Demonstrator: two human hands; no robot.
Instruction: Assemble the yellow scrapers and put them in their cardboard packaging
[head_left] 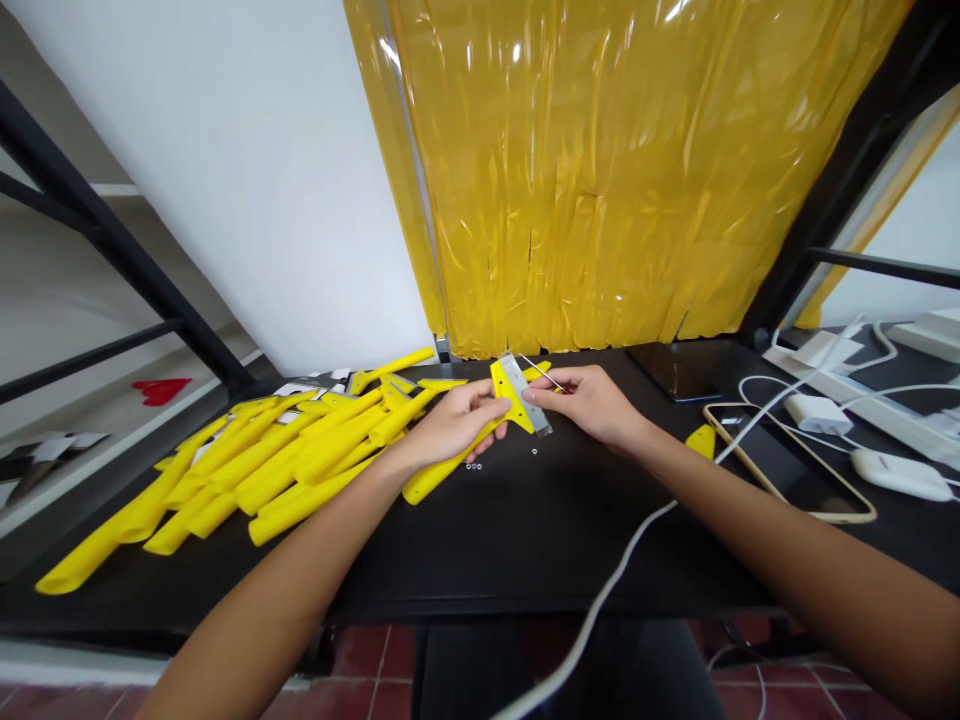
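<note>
The left hand (461,425), as I see it from here, is closed on a yellow scraper (517,413) over the desk (450,560), thumb on its head, fingers curled beneath. I have the right hand (581,395) mostly closed around a slim metal rod (540,372), thumb by the scraper's grey plate (531,405). Small metal rings (474,467) lie below. Any lettering on the plate is too small for me to read.

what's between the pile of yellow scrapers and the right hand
In the head view: the left hand, holding a yellow scraper with a metal blade at its wide end.
</note>
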